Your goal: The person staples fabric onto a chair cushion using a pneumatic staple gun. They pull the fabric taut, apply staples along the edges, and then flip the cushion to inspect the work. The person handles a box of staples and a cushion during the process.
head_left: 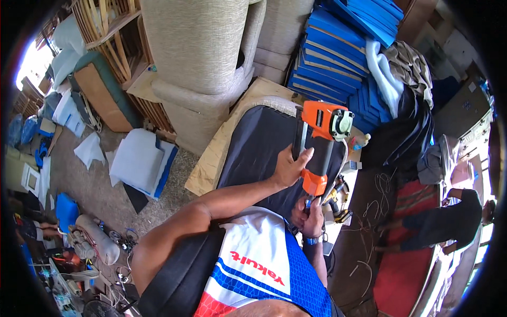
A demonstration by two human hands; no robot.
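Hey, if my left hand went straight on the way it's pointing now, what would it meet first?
The orange-and-black nail gun. Your left hand is already right at its side, with the thumb seemingly touching it, though exact depth is unclear here.

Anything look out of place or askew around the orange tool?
Yes: loose pale cords tangle untidily across the floor at right, and upper blue panels sit skewed, out of line with the stack beneath.
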